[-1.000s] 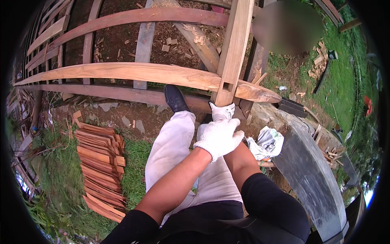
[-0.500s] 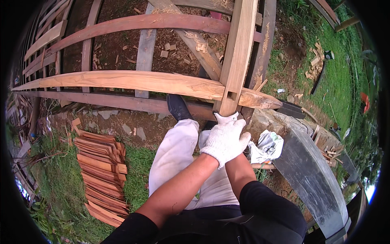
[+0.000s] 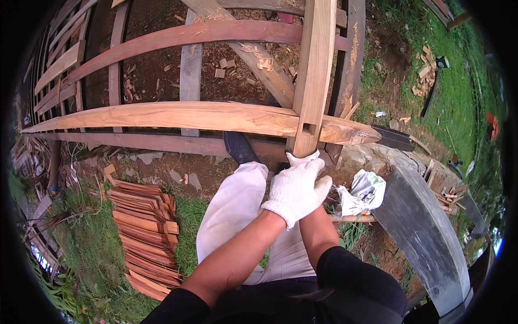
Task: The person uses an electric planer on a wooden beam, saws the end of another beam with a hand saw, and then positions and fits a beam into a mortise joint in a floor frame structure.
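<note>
My left hand (image 3: 295, 191), in a white knit glove, lies closed at the near end of an upright-running wooden beam (image 3: 318, 70). Its fingers curl at the beam's end, and what they grip is hidden. My right forearm (image 3: 317, 229) runs up underneath it, so the right hand is mostly covered and its fingers cannot be told apart. A square mortise (image 3: 308, 128) is cut in the beam just beyond the glove. There the beam crosses a long, pale, curved timber (image 3: 183, 116) with a rough, tapered right end.
A reddish curved rail (image 3: 216, 32) and a slatted frame stretch to the left. Stacked thin wood strips (image 3: 143, 232) lie on grass at lower left. A crumpled white plastic bag (image 3: 364, 191) sits right of my hands, beside a grey curved board (image 3: 423, 237). Wood offcuts (image 3: 426, 70) lie farther right.
The whole view has shifted slightly, with the surroundings a little lower and the ground items farther right. My hands stay at the beam's end in much the same pose.
</note>
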The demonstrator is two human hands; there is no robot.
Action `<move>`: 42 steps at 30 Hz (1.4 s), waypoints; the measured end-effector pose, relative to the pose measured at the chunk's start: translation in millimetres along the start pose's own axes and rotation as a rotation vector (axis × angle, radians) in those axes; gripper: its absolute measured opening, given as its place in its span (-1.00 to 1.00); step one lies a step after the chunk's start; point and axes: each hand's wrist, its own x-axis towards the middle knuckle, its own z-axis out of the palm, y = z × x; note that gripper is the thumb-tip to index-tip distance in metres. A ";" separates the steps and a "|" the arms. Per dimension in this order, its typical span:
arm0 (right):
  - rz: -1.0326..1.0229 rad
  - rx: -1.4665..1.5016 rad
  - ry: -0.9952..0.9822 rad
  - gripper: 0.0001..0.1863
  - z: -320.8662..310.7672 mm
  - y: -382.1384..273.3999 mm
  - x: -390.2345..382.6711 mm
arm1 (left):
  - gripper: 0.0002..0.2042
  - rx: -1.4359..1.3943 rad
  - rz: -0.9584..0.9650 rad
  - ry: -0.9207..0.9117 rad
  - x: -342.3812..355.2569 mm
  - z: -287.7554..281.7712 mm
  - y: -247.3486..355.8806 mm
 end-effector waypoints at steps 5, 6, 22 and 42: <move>-0.041 -0.002 -0.003 0.12 1.7 3.7 3.3 | -0.53 0.019 -0.022 -0.089 2.6 1.1 14.1; -0.045 0.000 -0.006 0.12 2.3 5.6 2.5 | -0.53 0.011 -0.042 -0.097 -0.8 -2.1 22.4; -0.003 -0.003 0.025 0.15 9.2 40.5 14.5 | -0.46 -0.043 0.036 -0.137 -11.0 -1.5 14.5; -0.084 -0.211 0.044 0.29 -120.2 -34.0 -117.9 | -0.11 -0.570 -0.537 0.090 42.4 102.6 -154.6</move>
